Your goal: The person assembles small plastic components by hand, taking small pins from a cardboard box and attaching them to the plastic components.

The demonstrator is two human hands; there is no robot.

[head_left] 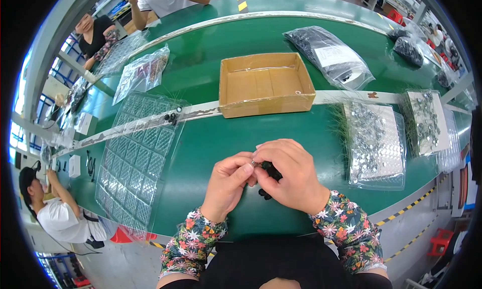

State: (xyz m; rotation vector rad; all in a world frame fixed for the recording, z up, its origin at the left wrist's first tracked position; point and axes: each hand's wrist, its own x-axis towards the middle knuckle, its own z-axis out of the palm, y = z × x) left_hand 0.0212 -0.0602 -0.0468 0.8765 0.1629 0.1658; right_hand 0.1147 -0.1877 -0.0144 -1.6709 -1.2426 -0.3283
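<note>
My left hand and my right hand meet over the green table, near its front edge. Fingertips of both hands pinch together at a tiny part, too small and covered to name. Small black parts show under the curled fingers of my right hand, seemingly held against the palm. Just below that hand, more black pieces are visible; whether they lie on the table or hang from the hand I cannot tell. Floral sleeves cover both forearms.
Ahead stands an open cardboard box. At left lies a clear blister tray with small black parts at its far corner. Rightward, foam sheets carry round metallic pieces with thin wires. A bag of dark items lies behind. Co-workers sit around.
</note>
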